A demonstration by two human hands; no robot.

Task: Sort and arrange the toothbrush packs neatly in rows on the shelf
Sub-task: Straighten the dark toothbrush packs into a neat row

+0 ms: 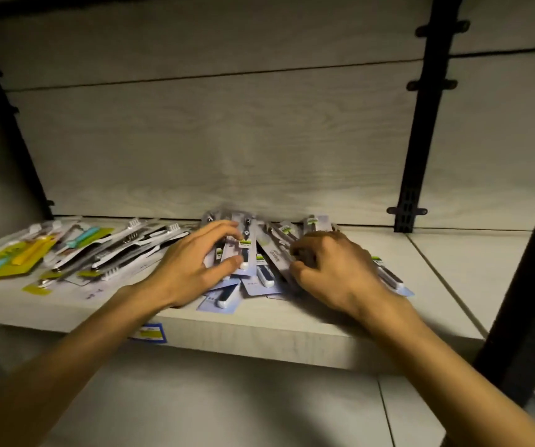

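Observation:
A loose heap of toothbrush packs with pale blue backing cards (261,272) lies in the middle of the pale wooden shelf (308,330). My left hand (195,262) rests on the heap's left side, thumb and fingers pinching one blue-card pack. My right hand (330,269) covers the heap's right side with fingers curled around several packs. Further left lie black-and-white toothbrush packs (124,253) fanned out at an angle, and at the far left yellow-green packs (11,256) with teal and yellow brushes.
The shelf's grey back panel (214,150) stands right behind the packs. A black upright post (421,130) rises at the back right, another dark post (524,301) at the front right. A blue price label (150,332) sits on the shelf's front edge. A lower shelf (227,408) shows below.

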